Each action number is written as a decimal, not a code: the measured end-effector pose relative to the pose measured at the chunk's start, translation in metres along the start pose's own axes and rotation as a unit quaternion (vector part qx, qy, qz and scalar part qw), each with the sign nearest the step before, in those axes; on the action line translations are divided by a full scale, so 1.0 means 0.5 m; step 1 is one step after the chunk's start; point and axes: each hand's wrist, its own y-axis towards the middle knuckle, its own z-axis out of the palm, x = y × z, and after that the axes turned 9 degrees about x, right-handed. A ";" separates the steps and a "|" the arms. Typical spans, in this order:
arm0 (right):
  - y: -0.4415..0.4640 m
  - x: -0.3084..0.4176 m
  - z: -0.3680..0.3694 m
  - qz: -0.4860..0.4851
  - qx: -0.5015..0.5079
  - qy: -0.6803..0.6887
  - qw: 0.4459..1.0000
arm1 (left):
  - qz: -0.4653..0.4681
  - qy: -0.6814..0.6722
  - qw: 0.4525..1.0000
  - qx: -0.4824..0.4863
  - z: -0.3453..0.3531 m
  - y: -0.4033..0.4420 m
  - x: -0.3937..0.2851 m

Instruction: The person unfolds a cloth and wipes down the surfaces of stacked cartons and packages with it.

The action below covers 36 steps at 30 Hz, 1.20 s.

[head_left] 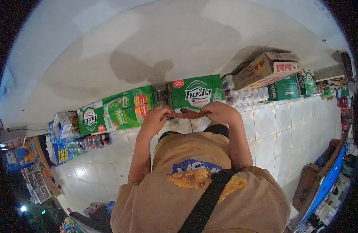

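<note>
A reddish-brown strip of material [188, 115] stretches between my two hands, in front of my waist. My left hand [159, 115] pinches one end, and my right hand [214, 112] pinches the other. The strip looks folded or twisted near its middle; what it is made of is too small to tell. Just beyond my hands stands a green Huda box [182, 93]. Another green box [126, 108] is by the hand on the left side of the view.
Bottle packs [249, 97], a cardboard Red Bull box [260, 72] and more green cartons [285, 88] line the wall. Tiled floor [264, 128] surrounds me. A blue-edged table [327, 186] is at the right, and shelved goods [36, 184] at the left.
</note>
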 end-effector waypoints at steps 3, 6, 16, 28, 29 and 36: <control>0.019 0.009 -0.004 0.018 0.043 0.034 0.998 | -0.020 0.009 1.000 0.020 0.006 -0.019 0.005; 0.021 -0.024 -0.001 0.012 0.050 0.014 0.999 | -0.023 0.013 1.000 0.010 0.020 -0.014 0.003; -0.072 -0.175 -0.135 -0.025 0.046 -0.038 0.998 | -0.021 -0.063 0.990 -0.122 0.162 0.132 -0.111; -0.038 -0.288 -0.123 0.054 0.088 -0.079 0.991 | -0.050 0.003 0.997 -0.056 0.215 0.172 -0.112; -0.027 -0.283 -0.111 0.059 0.068 -0.069 0.994 | -0.036 0.022 0.998 -0.055 0.225 0.167 -0.091; 0.038 -0.114 -0.052 -0.008 0.047 -0.031 0.998 | 0.021 -0.029 0.999 -0.020 0.208 0.137 -0.042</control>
